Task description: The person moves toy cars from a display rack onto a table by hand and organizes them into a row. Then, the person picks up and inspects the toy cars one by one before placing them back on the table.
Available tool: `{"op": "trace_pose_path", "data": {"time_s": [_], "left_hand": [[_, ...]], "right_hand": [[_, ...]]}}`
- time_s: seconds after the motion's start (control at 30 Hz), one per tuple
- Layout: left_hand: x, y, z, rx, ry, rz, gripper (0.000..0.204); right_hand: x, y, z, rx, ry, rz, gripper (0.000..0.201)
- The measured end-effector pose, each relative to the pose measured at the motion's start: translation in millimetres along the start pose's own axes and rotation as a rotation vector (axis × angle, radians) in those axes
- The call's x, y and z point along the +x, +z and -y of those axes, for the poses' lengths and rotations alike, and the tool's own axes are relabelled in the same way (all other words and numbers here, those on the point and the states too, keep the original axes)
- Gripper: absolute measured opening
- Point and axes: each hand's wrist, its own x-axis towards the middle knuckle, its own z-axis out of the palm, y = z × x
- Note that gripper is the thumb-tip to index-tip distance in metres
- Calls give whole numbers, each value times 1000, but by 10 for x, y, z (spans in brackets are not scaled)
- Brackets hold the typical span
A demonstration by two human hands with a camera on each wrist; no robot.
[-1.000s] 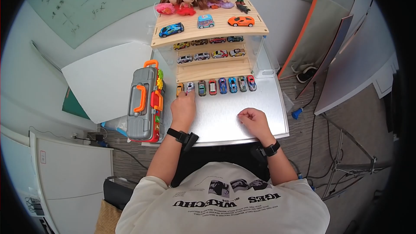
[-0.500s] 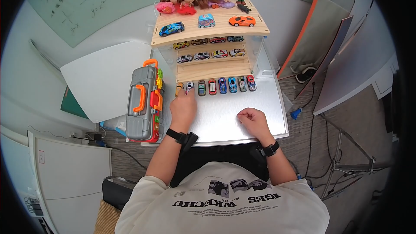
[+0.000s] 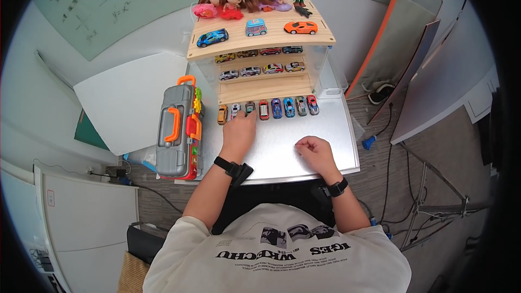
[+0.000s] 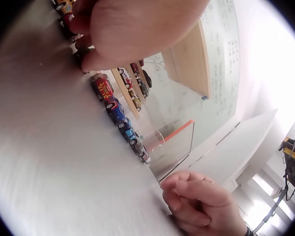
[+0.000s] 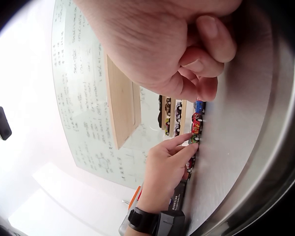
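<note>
Green car (image 5: 194,139): L hand (image 5: 162,169) pinch clearest R-wrist cam

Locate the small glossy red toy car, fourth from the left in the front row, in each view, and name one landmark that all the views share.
Head: red car, centre, slightly above mid-height.
Left wrist: red car, left of centre, above mid-height, just below the left hand.
Right wrist: red car, right of centre, near mid-height, just above the left hand's fingertips.
Shared landmark: pale wooden shelf.
</note>
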Motion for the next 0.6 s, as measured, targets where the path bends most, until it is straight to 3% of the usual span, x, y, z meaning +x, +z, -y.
{"op": "trace_pose_path", "data": {"time_s": [0.6], "left_hand": [[18,2,-12,0,-6,-13,11]], "right_hand": [[-13,0,32,-28,-16,0,13]]}}
